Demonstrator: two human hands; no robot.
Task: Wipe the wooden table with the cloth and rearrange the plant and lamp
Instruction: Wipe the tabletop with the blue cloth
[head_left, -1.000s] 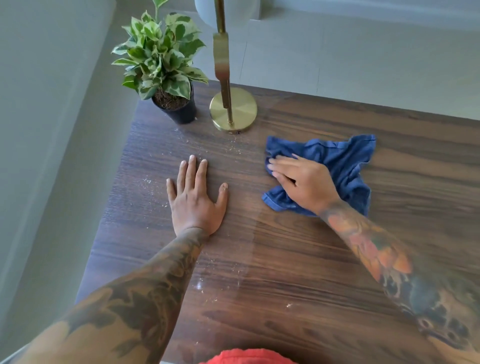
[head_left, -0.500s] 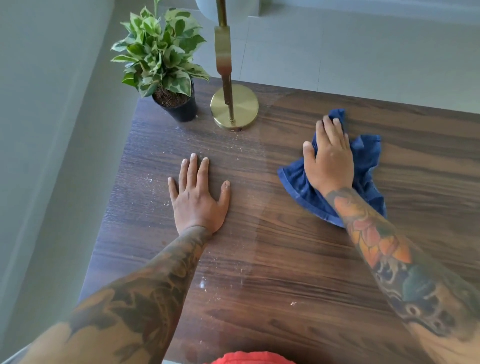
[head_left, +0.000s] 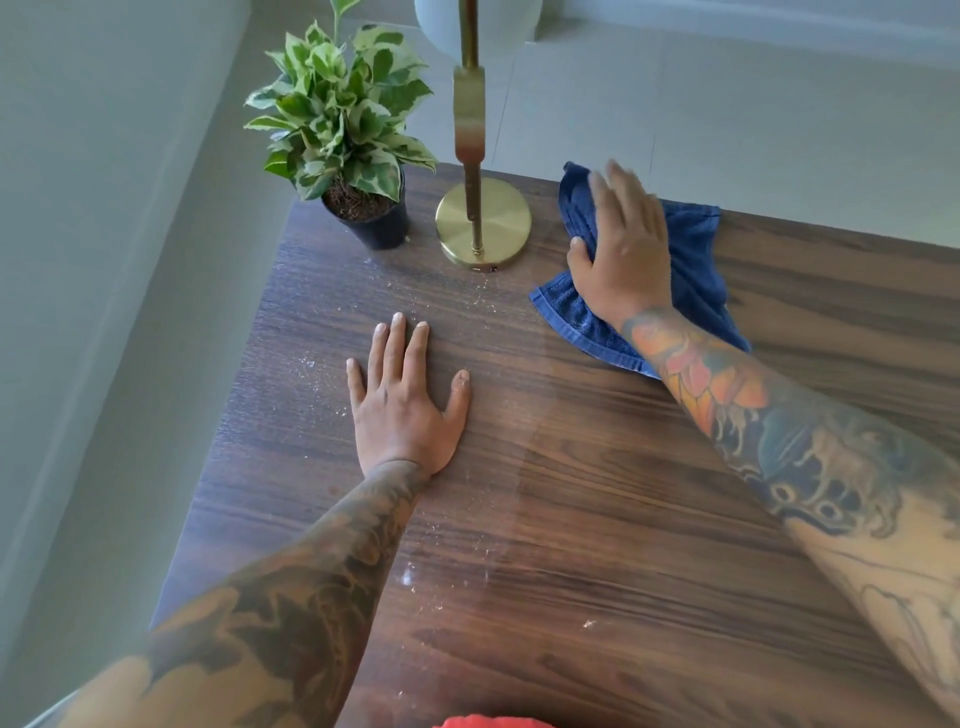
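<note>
- R hand (head_left: 626, 249) flat, fingers straight, pressing crumpled dark-blue terry cloth (head_left: 691, 270) at far edge of dark wooden table (head_left: 571, 493), just right of brass lamp base (head_left: 484, 224).
- L hand (head_left: 402, 400) spread flat on table.
- Green variegated plant in black pot (head_left: 363, 208) at far-left corner.

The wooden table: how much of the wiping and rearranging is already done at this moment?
Done: the right part of the wooden table looks clean and darker. In hand: the right hand presses the blue cloth flat near the far edge, beside the lamp; the left hand rests flat on the wood. Left: pale crumbs cover the left part, and the plant and lamp stand together in the far left corner.
</note>
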